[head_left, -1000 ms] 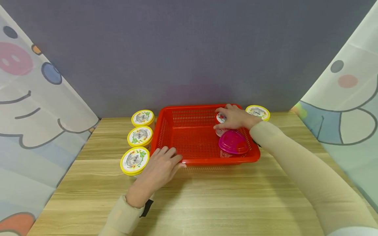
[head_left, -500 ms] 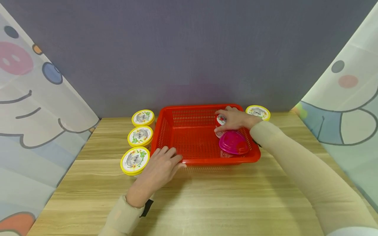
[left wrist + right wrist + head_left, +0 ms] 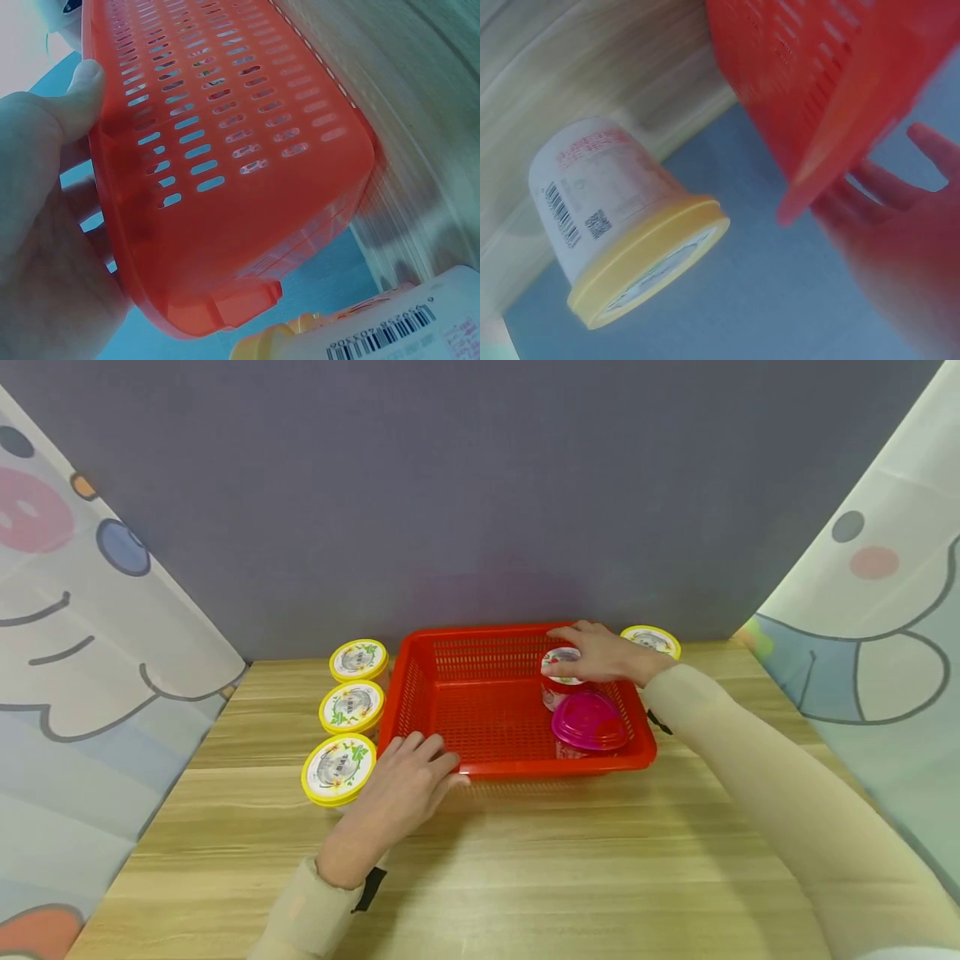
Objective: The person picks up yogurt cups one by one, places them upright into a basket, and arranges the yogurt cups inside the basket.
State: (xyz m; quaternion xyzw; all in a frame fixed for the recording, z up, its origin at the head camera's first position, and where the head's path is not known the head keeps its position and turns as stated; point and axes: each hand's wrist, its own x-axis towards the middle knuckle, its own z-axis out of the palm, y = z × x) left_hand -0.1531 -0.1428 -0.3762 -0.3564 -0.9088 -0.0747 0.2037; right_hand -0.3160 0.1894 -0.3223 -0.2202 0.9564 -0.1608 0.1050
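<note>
My left hand [image 3: 405, 789] grips the near left corner of a red plastic basket [image 3: 487, 768]. In the left wrist view its thumb [image 3: 84, 86] lies on the basket's outer side and the fingers go behind the rim. Over the basket's far right part is my right hand [image 3: 603, 653], fingers spread and thumb across a red-rimmed round tub [image 3: 557, 693]. That tub stands upright inside; I cannot tell whether the hand touches it. Nearer, also inside, sits a container with a magenta lid [image 3: 588, 721]. The right wrist view shows loosely extended fingers [image 3: 885, 187] behind the basket's rim.
To the basket's left, three yellow-lidded tubs [image 3: 339, 768] stand in a row on the wooden table [image 3: 525, 860]. Another yellow-lidded tub [image 3: 607, 195] stands right of the basket, partly behind the right arm. A grey panel [image 3: 480, 493] rises behind the basket.
My right hand has loosened and risen off the red-rimmed tub, so more of its lid and side shows. The left hand has kept its grip on the basket.
</note>
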